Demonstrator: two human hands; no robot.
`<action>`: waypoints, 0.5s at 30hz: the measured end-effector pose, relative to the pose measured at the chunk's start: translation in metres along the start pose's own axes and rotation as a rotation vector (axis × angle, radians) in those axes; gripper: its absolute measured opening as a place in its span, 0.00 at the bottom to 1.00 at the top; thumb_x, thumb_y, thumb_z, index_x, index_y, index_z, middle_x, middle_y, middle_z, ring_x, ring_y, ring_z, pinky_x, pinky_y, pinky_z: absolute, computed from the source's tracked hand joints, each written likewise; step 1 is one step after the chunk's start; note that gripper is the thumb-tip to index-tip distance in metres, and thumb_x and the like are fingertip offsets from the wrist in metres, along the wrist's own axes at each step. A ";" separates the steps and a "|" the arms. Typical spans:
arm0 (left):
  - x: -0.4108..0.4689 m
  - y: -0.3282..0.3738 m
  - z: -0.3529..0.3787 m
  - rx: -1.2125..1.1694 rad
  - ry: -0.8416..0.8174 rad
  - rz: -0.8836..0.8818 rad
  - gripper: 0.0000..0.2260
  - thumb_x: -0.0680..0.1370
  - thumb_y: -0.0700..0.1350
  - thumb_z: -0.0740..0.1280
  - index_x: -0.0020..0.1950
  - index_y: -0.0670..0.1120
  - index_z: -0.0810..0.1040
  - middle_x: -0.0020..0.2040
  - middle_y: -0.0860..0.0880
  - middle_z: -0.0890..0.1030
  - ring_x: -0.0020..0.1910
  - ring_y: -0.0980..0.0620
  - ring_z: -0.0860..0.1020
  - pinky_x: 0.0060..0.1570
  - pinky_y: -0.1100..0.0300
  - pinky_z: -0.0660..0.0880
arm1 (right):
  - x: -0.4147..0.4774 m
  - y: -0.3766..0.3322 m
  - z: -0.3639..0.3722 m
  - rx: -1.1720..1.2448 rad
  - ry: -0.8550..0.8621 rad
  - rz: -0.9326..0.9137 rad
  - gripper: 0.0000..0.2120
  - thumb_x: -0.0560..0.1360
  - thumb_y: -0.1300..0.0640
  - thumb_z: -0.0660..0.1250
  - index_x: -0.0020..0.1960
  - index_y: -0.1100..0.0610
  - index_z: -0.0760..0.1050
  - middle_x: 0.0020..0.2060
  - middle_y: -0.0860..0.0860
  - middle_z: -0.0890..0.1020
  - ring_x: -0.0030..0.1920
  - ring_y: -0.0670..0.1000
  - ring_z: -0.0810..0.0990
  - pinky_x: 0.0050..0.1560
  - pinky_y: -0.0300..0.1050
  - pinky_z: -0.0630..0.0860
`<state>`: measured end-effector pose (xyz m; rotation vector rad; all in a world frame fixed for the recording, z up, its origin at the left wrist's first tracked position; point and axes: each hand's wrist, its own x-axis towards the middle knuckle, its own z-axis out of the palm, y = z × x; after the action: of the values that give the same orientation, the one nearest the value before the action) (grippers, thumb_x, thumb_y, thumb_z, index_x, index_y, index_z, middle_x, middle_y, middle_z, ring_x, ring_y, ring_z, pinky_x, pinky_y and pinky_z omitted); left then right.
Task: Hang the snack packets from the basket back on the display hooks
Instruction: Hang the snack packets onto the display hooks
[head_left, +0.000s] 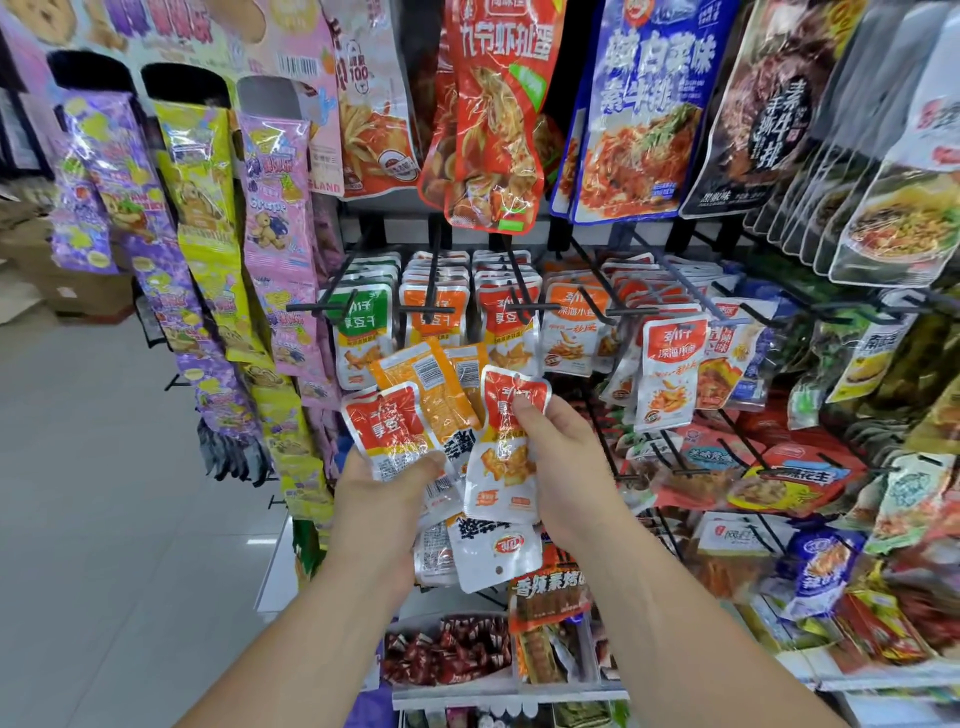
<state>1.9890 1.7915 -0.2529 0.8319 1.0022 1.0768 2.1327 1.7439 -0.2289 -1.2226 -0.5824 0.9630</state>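
red packet (501, 462): pinched near its top by the right hand (566, 467), just below the hanging red stack (498, 332)
left hand (383, 493): grips a fan of packets (423, 389), below-left of that stack
handling: likely light, limp, slick film; best held by the top seal beside the hang hole
basket: not in view

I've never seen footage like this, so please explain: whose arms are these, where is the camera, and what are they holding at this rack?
This is one picture from a wide-angle camera worn on a person's head, looking forward and down, so the bare arms are that person's own. The left hand grips a fanned bunch of small packets, red and orange. The right hand pinches one red-topped packet by its upper part. Behind them, matching packets hang in rows on black display hooks.
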 end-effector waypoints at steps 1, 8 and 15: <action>0.000 -0.002 0.000 -0.007 0.009 -0.011 0.18 0.74 0.38 0.79 0.58 0.53 0.79 0.58 0.48 0.85 0.55 0.45 0.83 0.50 0.50 0.79 | 0.000 -0.002 -0.001 -0.053 -0.003 -0.029 0.11 0.84 0.54 0.64 0.61 0.58 0.80 0.52 0.57 0.87 0.52 0.57 0.87 0.51 0.52 0.83; 0.002 -0.003 -0.006 -0.095 0.045 -0.077 0.15 0.74 0.39 0.79 0.53 0.57 0.80 0.56 0.46 0.87 0.60 0.35 0.83 0.54 0.36 0.78 | 0.001 -0.027 -0.002 -0.278 0.048 -0.254 0.13 0.83 0.48 0.66 0.47 0.57 0.76 0.37 0.50 0.79 0.38 0.50 0.75 0.42 0.49 0.72; -0.005 0.010 -0.008 -0.096 0.041 -0.050 0.15 0.76 0.36 0.76 0.57 0.52 0.79 0.51 0.47 0.88 0.56 0.36 0.85 0.59 0.29 0.77 | 0.006 -0.034 0.005 -0.349 0.091 -0.381 0.21 0.84 0.44 0.63 0.49 0.63 0.73 0.36 0.54 0.72 0.36 0.50 0.68 0.41 0.49 0.67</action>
<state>1.9773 1.7902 -0.2456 0.7067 0.9924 1.0943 2.1423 1.7503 -0.1957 -1.3897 -0.8997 0.4941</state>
